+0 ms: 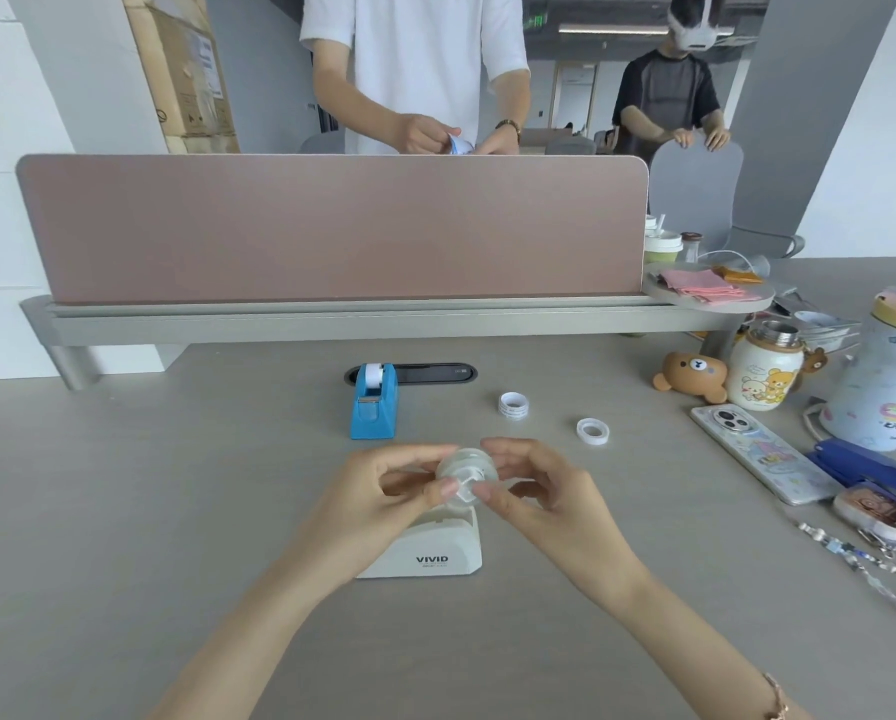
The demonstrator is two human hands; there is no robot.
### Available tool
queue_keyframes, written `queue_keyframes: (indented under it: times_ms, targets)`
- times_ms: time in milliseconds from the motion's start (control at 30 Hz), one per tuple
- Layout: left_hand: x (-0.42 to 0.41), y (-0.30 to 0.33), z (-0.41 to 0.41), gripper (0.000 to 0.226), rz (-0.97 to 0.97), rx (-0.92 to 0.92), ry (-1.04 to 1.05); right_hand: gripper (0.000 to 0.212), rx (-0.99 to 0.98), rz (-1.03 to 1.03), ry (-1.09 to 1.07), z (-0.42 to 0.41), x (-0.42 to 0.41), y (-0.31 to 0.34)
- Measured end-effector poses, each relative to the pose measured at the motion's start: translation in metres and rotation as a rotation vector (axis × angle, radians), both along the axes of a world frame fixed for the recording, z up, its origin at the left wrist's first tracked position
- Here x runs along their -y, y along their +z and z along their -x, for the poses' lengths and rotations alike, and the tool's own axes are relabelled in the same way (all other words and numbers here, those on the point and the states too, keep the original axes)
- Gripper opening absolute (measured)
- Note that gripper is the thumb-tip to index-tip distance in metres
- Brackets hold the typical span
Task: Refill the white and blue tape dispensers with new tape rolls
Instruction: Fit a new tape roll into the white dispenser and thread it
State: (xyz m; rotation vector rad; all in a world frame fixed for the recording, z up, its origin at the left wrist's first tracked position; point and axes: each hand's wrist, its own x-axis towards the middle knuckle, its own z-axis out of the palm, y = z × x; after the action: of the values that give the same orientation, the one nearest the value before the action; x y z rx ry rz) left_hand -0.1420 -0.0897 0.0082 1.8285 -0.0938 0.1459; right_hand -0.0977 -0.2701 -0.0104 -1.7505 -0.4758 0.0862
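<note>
A white tape dispenser [427, 553] marked VIVID stands on the grey desk near me. Just above it, my left hand [383, 496] and my right hand [539, 491] together pinch a clear tape roll [466, 472] between fingertips. The roll's lower part blocks the dispenser's top. Farther back stands a blue tape dispenser [375, 405] with a white roll in its cradle. Two small white rings lie on the desk to the right: a printed one [513, 406] and a plain one [593, 431].
A pink divider panel [331, 226] closes the desk's far side, with a cable slot [430, 374] before it. At the right lie a phone [762, 452], a bear toy [692, 376], bottles, a blue stapler [872, 467] and a chain. Two people stand behind the divider.
</note>
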Motion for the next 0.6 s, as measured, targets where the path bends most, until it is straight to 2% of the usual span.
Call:
queue_keyframes:
  times_ms: [133,333,600]
  targets:
    - [0.0006,-0.0027,-0.0019,0.018,0.018,0.018,0.038,0.016,-0.043,-0.029,0.016,0.0026,-0.001,0.0022]
    - [-0.0013,-0.0041,-0.0036,0.015,0.041,0.031,0.087,0.015,-0.124,-0.128,0.043,0.0052,0.0001,0.0062]
    - [-0.0017,-0.0052,-0.0037,0.017,0.013,0.032,0.09,0.012,-0.144,-0.144,0.044,0.0061,0.0007,0.0073]
